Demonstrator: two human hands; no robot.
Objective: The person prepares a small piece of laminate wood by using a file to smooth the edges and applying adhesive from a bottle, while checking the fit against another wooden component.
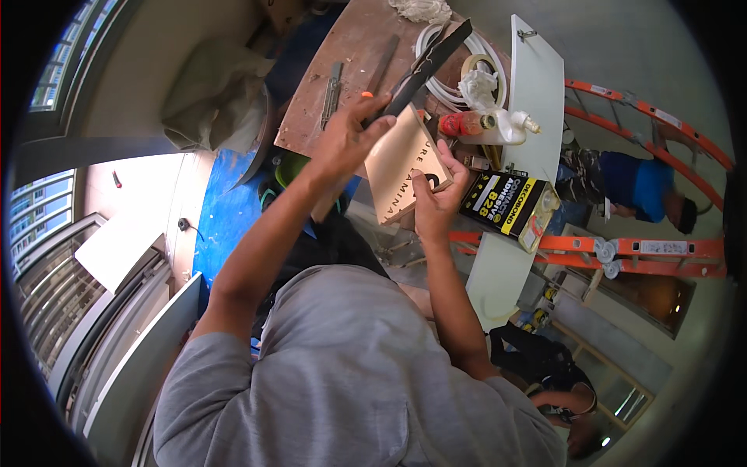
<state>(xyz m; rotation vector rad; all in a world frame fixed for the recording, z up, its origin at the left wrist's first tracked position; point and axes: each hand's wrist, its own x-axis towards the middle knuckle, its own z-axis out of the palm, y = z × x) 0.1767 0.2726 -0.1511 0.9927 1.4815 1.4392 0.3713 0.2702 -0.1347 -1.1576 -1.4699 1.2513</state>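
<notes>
My left hand (354, 131) is closed round the near end of a long, dark, flat strip (429, 68) that slants up to the right; its exact kind is unclear. The strip crosses over the top edge of a small, pale tan board (397, 165) with dark printed lettering. My right hand (440, 194) grips the board's right edge, thumb on its face and fingers behind. Beyond my hands, a brown worktable (354, 50) carries a grey utility knife (333, 86). A red bottle (459, 123) and a white squeeze bottle (510, 128) lie right of the board.
A black and yellow adhesive tin (506, 204) stands close right of my right hand. Farther out are a white cable coil (429, 47), a tape roll (492, 64) and a white panel (537, 86). Orange ladders (638, 247) and two people (634, 183) are at the right.
</notes>
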